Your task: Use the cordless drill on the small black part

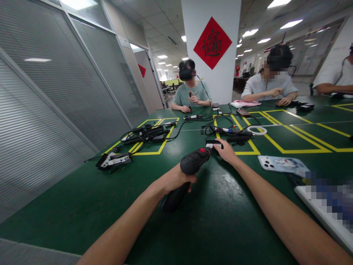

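My left hand (180, 176) is wrapped round the grip of a black cordless drill (195, 161) with a red button on top. Its nose points forward and right, against or very close to a small black and white part (211, 144) on the table. My right hand (225, 150) grips this small part at its right end, fingers closed over it. The part's exact kind is not clear from here. The fingers of my left hand are partly hidden behind the drill.
Tangled black cables and parts (149, 133) lie at the left within yellow tape (162, 148). Behind my right hand are more cables and a white ring (257, 130). A phone (284, 164) lies at right. Two people (191, 90) sit opposite, another at far right.
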Demonstrator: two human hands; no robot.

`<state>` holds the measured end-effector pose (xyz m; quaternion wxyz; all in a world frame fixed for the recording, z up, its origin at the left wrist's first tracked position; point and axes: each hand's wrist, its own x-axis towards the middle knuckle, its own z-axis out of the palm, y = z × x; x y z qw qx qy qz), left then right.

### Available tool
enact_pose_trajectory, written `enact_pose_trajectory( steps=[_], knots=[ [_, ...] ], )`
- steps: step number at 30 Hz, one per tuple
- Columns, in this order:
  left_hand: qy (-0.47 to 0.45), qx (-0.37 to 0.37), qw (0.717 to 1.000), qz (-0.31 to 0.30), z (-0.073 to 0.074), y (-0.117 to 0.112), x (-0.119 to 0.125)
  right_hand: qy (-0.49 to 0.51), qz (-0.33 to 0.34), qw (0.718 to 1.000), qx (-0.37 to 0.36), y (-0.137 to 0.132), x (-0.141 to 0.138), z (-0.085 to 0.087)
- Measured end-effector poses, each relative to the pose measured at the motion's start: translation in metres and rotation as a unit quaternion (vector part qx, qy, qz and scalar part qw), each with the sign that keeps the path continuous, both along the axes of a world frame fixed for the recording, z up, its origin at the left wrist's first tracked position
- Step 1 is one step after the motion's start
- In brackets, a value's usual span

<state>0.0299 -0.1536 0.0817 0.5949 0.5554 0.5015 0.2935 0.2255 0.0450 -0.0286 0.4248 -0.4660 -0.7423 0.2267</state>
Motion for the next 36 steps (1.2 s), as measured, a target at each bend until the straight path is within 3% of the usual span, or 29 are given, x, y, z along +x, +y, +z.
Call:
enact_pose_trajectory(
  steps=[36],
  knots=[
    [0.048,-0.003,0.999,-0.009,-0.0006,0.0000,-0.0010,0.004,0.007,1.000,0.004,0.0026,0.0017,-0.0021]
  ],
)
